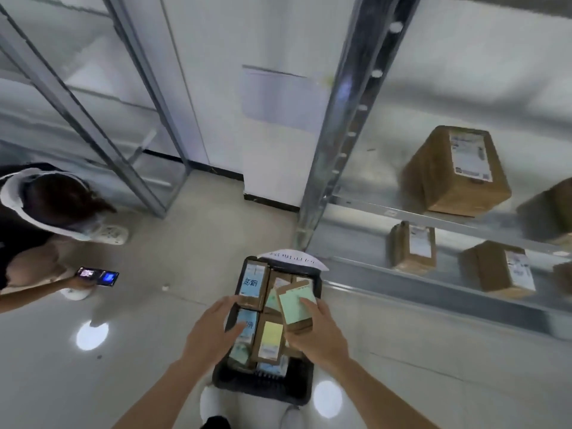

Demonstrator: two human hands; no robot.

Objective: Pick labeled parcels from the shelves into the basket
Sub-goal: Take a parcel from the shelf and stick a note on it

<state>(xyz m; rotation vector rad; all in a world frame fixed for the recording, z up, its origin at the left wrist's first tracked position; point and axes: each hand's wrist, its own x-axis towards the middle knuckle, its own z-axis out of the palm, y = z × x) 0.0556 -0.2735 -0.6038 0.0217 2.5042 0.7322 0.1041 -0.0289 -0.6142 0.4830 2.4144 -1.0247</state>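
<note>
A dark basket (263, 387) stands on the floor below me, packed with several small cardboard parcels bearing blue, yellow and green labels. My right hand (315, 329) grips a green-labelled parcel (295, 305) just above the basket's right side. My left hand (213, 329) hovers over the basket's left edge, fingers relaxed, touching a blue-labelled parcel (247, 328). More labelled brown parcels sit on the metal shelves at right: a large one (455, 171) on the upper shelf and two smaller ones (413, 247) (498, 269) on the shelf below.
A white paper sheet (294, 257) lies at the basket's far end. The shelf's steel upright (340, 134) rises beside the basket. Another person (37, 218) crouches at left holding a phone (97, 275). An empty shelf frame (93, 103) stands behind them.
</note>
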